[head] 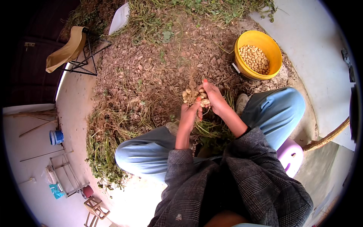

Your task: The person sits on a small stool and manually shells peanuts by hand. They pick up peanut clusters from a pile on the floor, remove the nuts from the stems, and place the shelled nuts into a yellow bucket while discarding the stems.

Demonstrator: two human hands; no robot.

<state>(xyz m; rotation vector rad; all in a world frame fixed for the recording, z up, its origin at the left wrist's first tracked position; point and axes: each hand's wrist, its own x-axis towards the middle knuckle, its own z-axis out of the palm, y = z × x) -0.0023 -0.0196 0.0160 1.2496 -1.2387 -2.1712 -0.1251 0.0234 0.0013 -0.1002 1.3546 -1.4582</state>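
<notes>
Between my two hands is a cluster of peanuts in their shells (187, 93), with thin dry roots rising from it. My left hand (190, 109) grips the cluster from the near side, thumb pointing up. At its right, my right hand (213, 95) has its fingers curled round several pods, thumb raised. Green peanut stems (208, 130) hang below the hands, between my knees. To the right and farther off stands a yellow bucket (240, 58), partly filled with loose peanuts (253, 58).
Dry leaves (153, 71) cover the ground. Pulled peanut plants lie in a heap (198, 8) at the far side and in another pile (105, 150) on the left. A tan folding chair (66, 51) stands far left. Beneath me is a purple plastic stool (289, 157), near a straw broom (326, 140).
</notes>
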